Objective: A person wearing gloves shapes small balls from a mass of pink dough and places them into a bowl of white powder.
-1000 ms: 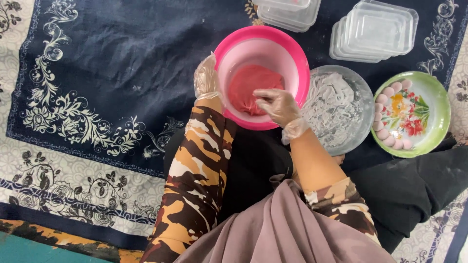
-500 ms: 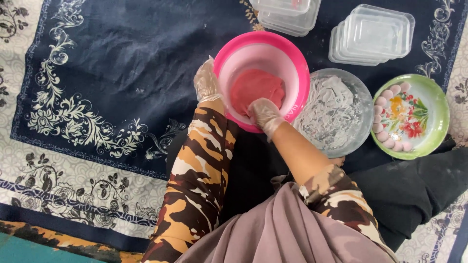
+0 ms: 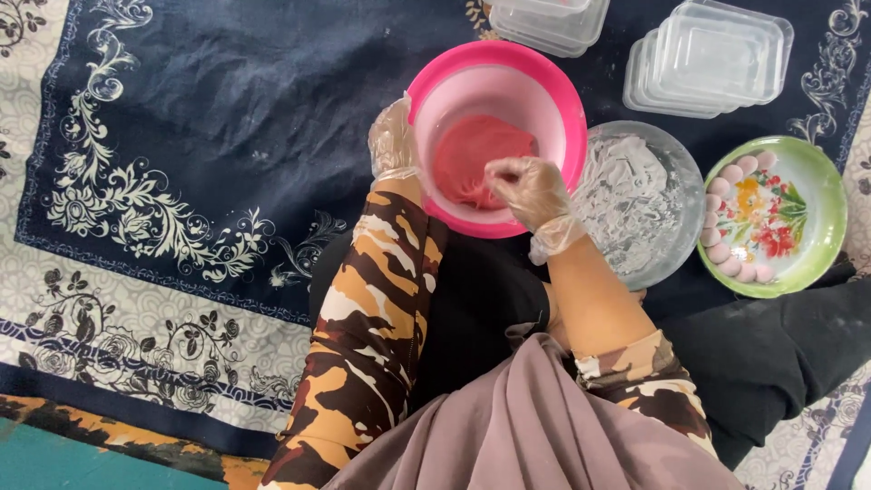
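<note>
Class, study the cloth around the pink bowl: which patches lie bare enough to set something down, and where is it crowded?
Bare: the dark blue cloth left of the pink bowl, up to its white floral border. Crowded: right of the bowl, the glass bowl, green plate and stacked clear lids sit close together.

Clear plastic gloves on left grip (image 3: 393, 139) and right grip (image 3: 529, 188), camouflage sleeves, mauve headscarf

We see a glossy pink plastic bowl (image 3: 553, 91), thin crinkled clear gloves (image 3: 535, 195), matt woven rug (image 3: 181, 136), clear plastic tubs (image 3: 717, 54).
</note>
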